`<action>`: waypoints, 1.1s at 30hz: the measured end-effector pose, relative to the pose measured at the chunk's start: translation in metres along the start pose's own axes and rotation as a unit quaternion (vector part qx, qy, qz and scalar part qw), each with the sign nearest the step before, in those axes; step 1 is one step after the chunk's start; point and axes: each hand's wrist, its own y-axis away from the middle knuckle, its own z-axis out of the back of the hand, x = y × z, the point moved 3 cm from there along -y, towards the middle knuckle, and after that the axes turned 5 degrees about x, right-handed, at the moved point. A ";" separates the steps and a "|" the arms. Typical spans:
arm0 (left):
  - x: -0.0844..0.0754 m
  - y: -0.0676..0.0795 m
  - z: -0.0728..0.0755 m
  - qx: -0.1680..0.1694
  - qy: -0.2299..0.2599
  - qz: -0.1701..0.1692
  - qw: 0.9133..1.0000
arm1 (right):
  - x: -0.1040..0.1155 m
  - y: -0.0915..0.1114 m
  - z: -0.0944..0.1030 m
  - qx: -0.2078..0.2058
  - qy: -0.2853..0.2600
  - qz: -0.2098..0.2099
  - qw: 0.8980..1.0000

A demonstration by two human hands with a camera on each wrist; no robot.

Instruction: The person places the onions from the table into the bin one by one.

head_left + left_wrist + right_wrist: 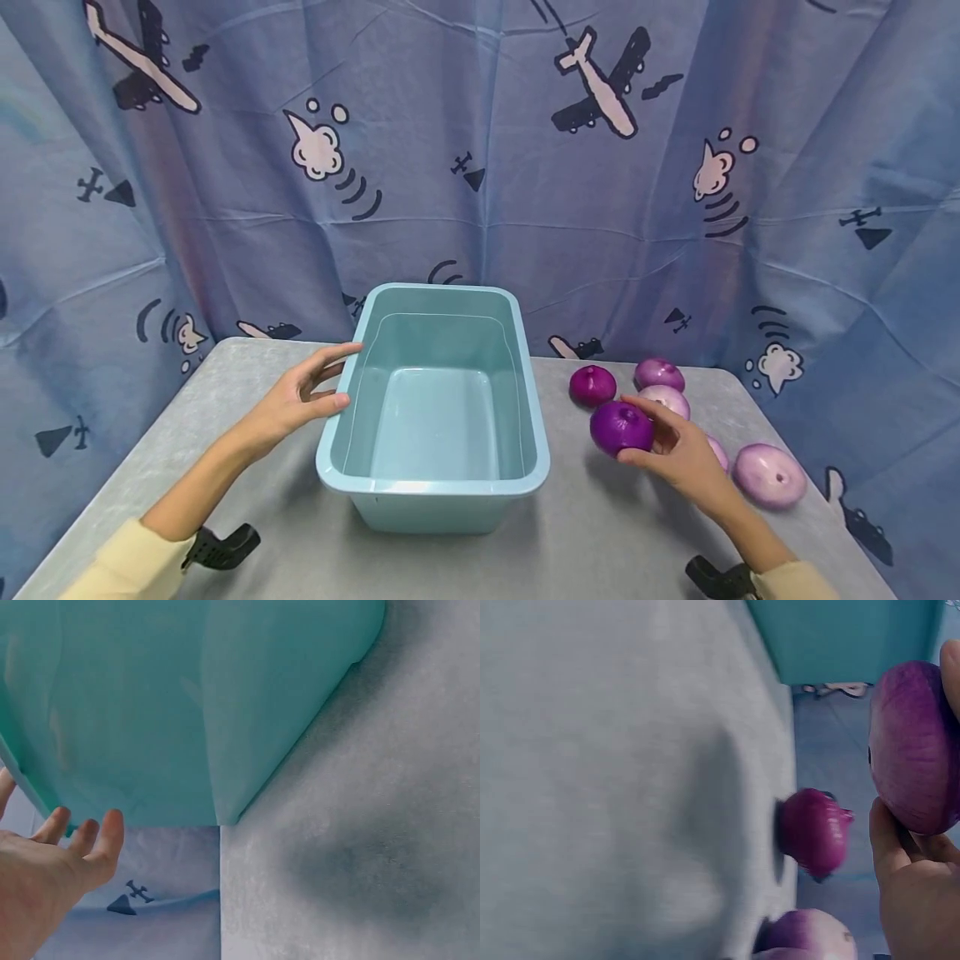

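A dark purple onion is gripped by the right hand just above a grey table, with the thumb beneath it and the fingers curled over its far side. In the right wrist view the same onion is seen cradled against the fingertips. It is held a little to the right of a light blue plastic tub, which is set at the middle of the table with its open top facing up. The left hand is placed against the tub's left rim, its fingers spread apart and nearly straight, the thumb touching the outer wall; nothing is clasped in it. From the left wrist view the fingers are shown extended beside the tub's teal wall.

More onions are scattered behind and beside the right hand: a second dark purple onion just behind the held one, a paler onion near the table's back edge, another pale one partly hidden by the fingers, and a large pale onion near the right edge. A blue curtain printed with aeroplanes and clouds is hung behind the table.
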 end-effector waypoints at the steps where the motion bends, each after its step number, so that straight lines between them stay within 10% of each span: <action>1: 0.001 -0.001 0.001 -0.002 0.001 0.004 1.000 | 0.002 -0.001 0.003 -0.002 -0.003 -0.006 1.000; 33: 0.018 -0.021 0.008 -0.008 0.015 0.020 1.000 | 0.070 -0.053 0.007 -0.024 -0.038 0.038 0.998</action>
